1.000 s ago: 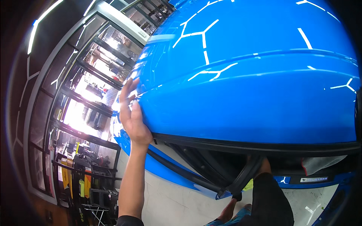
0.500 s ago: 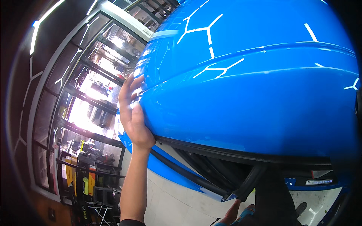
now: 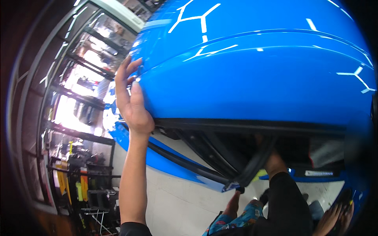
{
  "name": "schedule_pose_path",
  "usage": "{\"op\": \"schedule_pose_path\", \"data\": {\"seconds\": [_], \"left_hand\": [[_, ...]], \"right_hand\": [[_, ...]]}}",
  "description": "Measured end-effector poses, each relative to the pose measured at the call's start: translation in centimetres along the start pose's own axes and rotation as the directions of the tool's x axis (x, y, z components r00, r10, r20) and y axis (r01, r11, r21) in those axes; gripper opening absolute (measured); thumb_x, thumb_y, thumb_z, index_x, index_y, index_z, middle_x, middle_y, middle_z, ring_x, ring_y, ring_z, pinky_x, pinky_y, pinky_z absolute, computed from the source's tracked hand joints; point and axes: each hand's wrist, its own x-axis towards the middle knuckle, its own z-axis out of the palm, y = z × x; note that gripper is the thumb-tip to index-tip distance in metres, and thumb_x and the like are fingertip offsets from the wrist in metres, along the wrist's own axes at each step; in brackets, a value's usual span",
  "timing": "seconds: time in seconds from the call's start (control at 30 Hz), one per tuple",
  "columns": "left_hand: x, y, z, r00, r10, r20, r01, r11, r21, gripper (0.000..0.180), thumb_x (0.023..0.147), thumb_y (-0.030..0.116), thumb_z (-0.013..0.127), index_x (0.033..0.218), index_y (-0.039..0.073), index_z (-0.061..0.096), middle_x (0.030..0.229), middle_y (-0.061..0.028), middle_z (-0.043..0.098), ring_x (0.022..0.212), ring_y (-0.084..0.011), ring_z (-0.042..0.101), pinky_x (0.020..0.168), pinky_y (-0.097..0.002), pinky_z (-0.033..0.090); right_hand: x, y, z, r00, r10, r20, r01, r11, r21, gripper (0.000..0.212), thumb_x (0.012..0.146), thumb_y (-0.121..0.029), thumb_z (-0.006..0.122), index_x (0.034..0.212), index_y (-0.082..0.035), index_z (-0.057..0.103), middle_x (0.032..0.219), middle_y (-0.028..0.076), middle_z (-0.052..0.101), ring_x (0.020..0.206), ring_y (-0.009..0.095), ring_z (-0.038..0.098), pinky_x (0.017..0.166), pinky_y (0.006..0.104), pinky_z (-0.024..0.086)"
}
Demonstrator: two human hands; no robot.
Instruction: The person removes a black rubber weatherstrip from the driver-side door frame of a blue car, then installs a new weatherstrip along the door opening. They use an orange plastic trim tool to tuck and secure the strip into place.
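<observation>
My left hand [image 3: 135,104] rests against the front edge of a glossy blue car roof [image 3: 252,78]. Its fingers are apart and slightly curled, with nothing in them, and the wrist lies near the dark trim above the door opening. My right arm, in a black sleeve, reaches into the door opening beside the black door frame [image 3: 258,163]. Of my right hand [image 3: 274,162], only the part near the wrist shows clearly. Its fingers are lost in the dark interior, so what they touch cannot be made out.
An open blue door [image 3: 173,167] juts over the pale tiled floor [image 3: 169,204]. Patterned blue shorts [image 3: 246,214] show low down. Bare skin [image 3: 330,220], hands or feet, appears at lower right. Glass-fronted shelving [image 3: 78,94] and a rack of tools [image 3: 80,185] stand at left.
My right arm now reaches into the car's opening; before, it hung dark and lower with the hand unseen. My left hand stays on the roof edge. The view has shifted, showing more shorts.
</observation>
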Motion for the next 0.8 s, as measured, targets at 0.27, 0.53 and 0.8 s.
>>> {"op": "schedule_pose_path", "data": {"seconds": [0.27,0.53,0.8], "left_hand": [[-1.3,-0.5,-1.5,0.997,0.028,-0.068,-0.019,0.992,0.124,0.046,0.096,0.021,0.048,0.137,0.003,0.054,0.126,-0.0163,0.065,0.118,-0.0272,0.058,0.103,-0.0398,0.040],[-2.2,1.4,0.3,0.987,0.100,-0.125,-0.082,0.987,0.139,0.045,0.095,0.021,0.052,0.137,0.007,0.054,0.132,-0.0176,0.060,0.122,-0.0351,0.056,0.105,-0.0443,0.041],[-3.7,-2.4,2.4,0.952,0.282,-0.120,-0.263,0.953,0.153,0.045,0.102,0.024,0.048,0.138,-0.003,0.051,0.137,-0.0234,0.056,0.128,-0.0387,0.051,0.109,-0.0452,0.038]], "right_hand": [[-17.2,1.0,-11.2,0.932,-0.363,-0.014,0.316,0.829,-0.461,0.037,0.087,-0.007,0.056,0.121,0.005,0.065,0.111,0.013,0.071,0.099,0.022,0.066,0.090,0.0350,0.053],[-44.0,11.2,-16.9,0.915,0.117,-0.385,-0.275,0.880,-0.387,0.023,0.085,-0.022,0.056,0.083,-0.008,0.074,0.078,0.015,0.072,0.068,0.025,0.069,0.065,0.0376,0.054],[-72.5,19.4,-14.9,0.850,0.337,-0.404,-0.502,0.753,-0.427,0.035,0.093,-0.029,0.053,0.116,-0.014,0.073,0.092,0.008,0.075,0.077,0.019,0.071,0.063,0.0327,0.057]]}}
